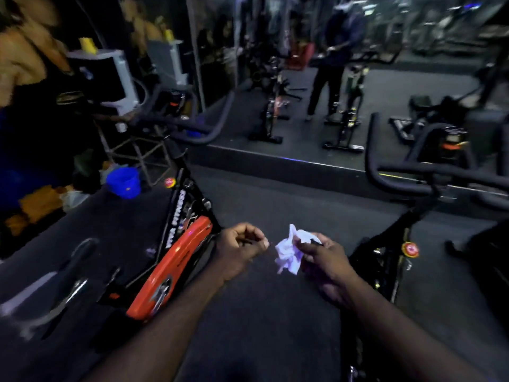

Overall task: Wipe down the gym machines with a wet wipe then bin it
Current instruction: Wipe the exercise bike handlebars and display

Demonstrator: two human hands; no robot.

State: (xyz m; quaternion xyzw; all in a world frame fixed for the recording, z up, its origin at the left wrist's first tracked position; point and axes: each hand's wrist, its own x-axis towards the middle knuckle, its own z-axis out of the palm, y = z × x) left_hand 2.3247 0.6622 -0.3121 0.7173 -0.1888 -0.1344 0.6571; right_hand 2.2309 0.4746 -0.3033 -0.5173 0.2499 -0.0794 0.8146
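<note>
Right hand [326,261] pinches crumpled wipe [288,253]; left hand [239,250], grip curled empty, just beside.

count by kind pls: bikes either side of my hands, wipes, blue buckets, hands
bikes: 2, left bike, right bike
wipe: 1
blue bucket: 1
hands: 2, left hand, right hand
total: 6
</note>
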